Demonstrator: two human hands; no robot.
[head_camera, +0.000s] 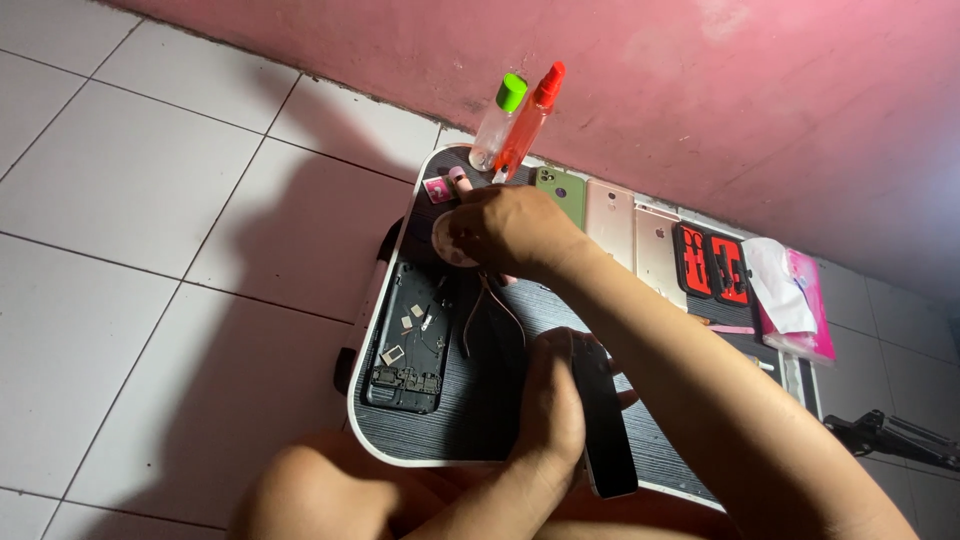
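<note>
Phone (605, 425), dark and slim, stands tilted on edge at the near side of the worktop (480, 420), clamped in the left hand (555, 400); the fingers wrap round its far side and are mostly hidden, and its lower end juts past the worktop's near rim.

Farthest left on the striped worktop lies an opened phone shell (410, 340), its inner parts small and hard to make out, with a few pale scraps resting on it. Just right of it sit pink-handled pliers (492, 310), their head covered by the right hand (505, 232). That hand reaches to the far left corner, fingers curled together round something pale and round; what it is cannot be told. A small pink item (440, 188) peeks out beside it.

At the far edge stand a clear bottle with a green cap (498, 122) and an orange spray bottle (530, 120). To the right lie three phones face down: green (565, 192), then two rose-coloured ones (612, 218), partly crossed by the right forearm. Further right are a red-and-black tool case (712, 265), a white cloth on a pink packet (795, 300), and a dark stand (890, 435) cut off by the frame. A bare knee (310, 495) shows near left.
</note>
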